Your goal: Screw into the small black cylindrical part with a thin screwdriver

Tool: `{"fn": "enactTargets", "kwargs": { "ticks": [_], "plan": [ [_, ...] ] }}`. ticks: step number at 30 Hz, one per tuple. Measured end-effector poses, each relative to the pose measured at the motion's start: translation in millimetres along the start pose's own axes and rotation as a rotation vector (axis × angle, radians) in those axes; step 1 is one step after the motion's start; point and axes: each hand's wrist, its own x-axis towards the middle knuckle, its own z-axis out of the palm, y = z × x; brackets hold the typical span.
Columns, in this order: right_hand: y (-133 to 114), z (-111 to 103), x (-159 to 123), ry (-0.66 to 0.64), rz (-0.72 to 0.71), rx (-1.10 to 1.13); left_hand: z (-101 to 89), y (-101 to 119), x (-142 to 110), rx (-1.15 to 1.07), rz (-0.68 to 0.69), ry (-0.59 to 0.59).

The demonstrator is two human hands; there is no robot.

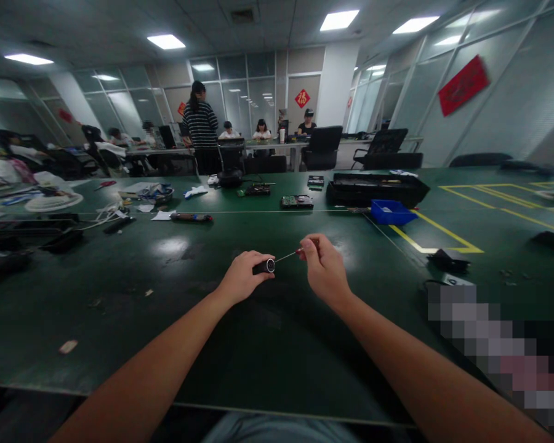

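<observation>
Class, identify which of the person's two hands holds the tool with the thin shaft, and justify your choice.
The right hand, gripping the slender tool by its reddish end; the left hand instead holds a black cylindrical object.

Dim scene, ceiling panels glowing above the green table
Glare on its left half, shadow toward its near edge; picture borders stretched.

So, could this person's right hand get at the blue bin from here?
Probably yes, with a stretch: I see nothing standing on the green tabletop between the right hand and the blue bin. The hand holds a thin tool, though, so it would likely need to set that down first.
</observation>
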Motion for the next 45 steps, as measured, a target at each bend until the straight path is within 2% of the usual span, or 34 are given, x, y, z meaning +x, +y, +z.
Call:
{"fn": "enactTargets", "kwargs": {
  "ticks": [3, 11, 17, 27, 33, 36, 41, 43, 45],
  "plan": [
    [-1.5, 1.2, -1.0, -0.043, -0.021, -0.038, 0.5, 0.9, -0.4, 0.000, 0.003, -0.027],
    [2.8, -1.0, 3.1, -0.029, -0.010, -0.186, 7.1, -2.1, -0.3, -0.023, 0.009, -0.069],
    [6.5, -1.6, 4.2, -0.045, 0.011, -0.232, 12.4, 5.0, 6.1, -0.034, 0.034, -0.110],
    [10.6, -2.1, 4.9, -0.077, 0.039, -0.337, 6.2, 5.0, 25.4, -0.028, 0.087, -0.373],
    [8.5, -5.6, 7.8, -0.079, 0.070, -0.429, -5.2, 5.3, 37.1, -0.066, 0.096, -0.502],
    [6.5, -8.6, 9.7, -0.075, 0.073, -0.423, -11.2, 4.5, 40.8, -0.139, 0.022, -0.449],
    [-0.6, -14.2, 14.7, -0.092, 0.065, -0.397, -17.8, 9.8, 35.4, -0.490, -0.255, -0.306],
    [-4.9, -16.4, 17.6, -0.119, 0.069, -0.403, -20.0, 17.0, 29.9, -0.492, -0.284, -0.267],
    [-8.5, -18.1, 20.8, -0.147, 0.076, -0.419, -20.8, 25.4, 24.5, -0.351, -0.244, -0.220]
  ]
}}
